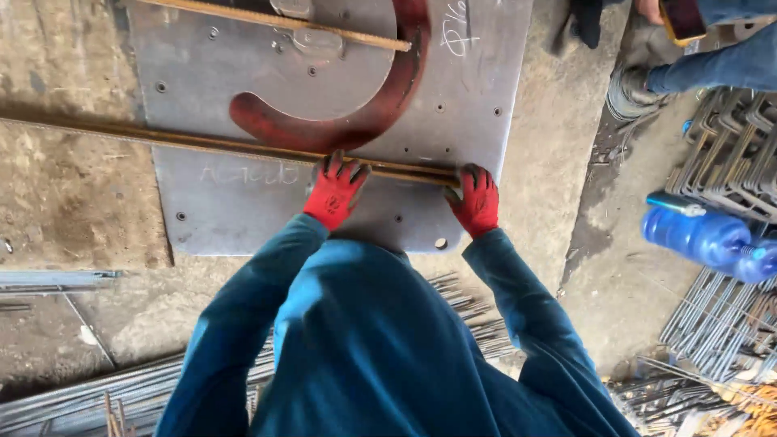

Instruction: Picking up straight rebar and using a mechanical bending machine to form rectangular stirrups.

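A long rusty steel rod (202, 143) lies across a grey metal plate (243, 206) that carries a red curved bending guide (356, 121). My left hand (334, 192), in a red glove, presses on the rod with fingers spread over it. My right hand (475, 198), also in a red glove, grips the rod's right end near the plate's edge. A second rod (291, 23) lies farther back across the plate. My blue sleeves and torso hide the plate's near edge.
Bent steel stirrups (728, 162) are stacked at the right beside a blue water bottle (704, 239). Straight rods (97, 400) lie on the ground by my left side. Another person's leg in jeans (712, 69) is at the top right.
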